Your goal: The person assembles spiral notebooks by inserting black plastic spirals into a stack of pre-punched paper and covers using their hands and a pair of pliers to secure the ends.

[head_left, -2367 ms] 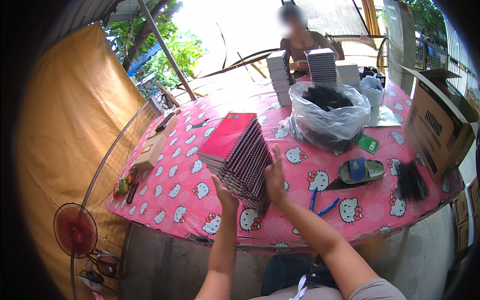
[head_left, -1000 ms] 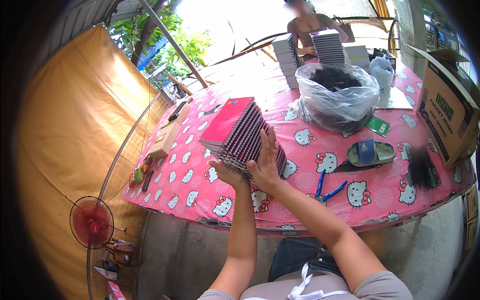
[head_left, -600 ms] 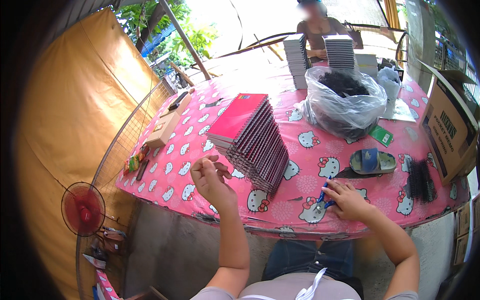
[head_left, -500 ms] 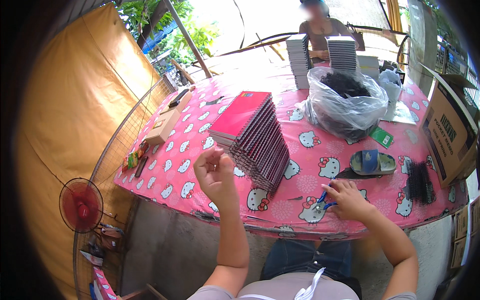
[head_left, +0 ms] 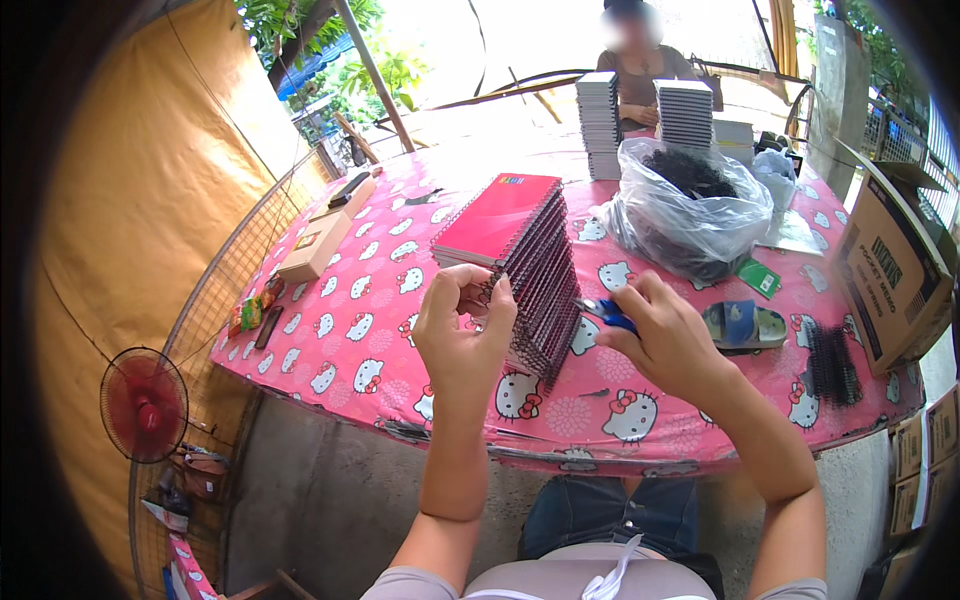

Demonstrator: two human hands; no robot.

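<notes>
A tall stack of spiral-bound notebooks [head_left: 497, 220] with a red cover on top stands in front of me, black wire coils along its right and near sides. My left hand [head_left: 462, 325] is at its near left corner, thumb and forefinger closed close to the coil ends. Whatever lies between those fingertips is too small to make out. Small blue-handled pliers [head_left: 618, 318] are in my right hand [head_left: 665, 325], just right of the stack. Their tip points left toward the coils, and I cannot tell whether it touches them.
Right of the stack lie a plastic bag of black coils [head_left: 690, 215], a slipper [head_left: 745, 325] and loose black coils [head_left: 833, 365]. A cardboard box [head_left: 890, 265] stands at the right edge. Across the table, a person sits behind two book stacks [head_left: 685, 112]. A red fan [head_left: 145, 405] is at left.
My right hand has lifted the pliers off the tablecloth and brought them up and left beside the stack. My left hand has moved right, to the stack's near corner.
</notes>
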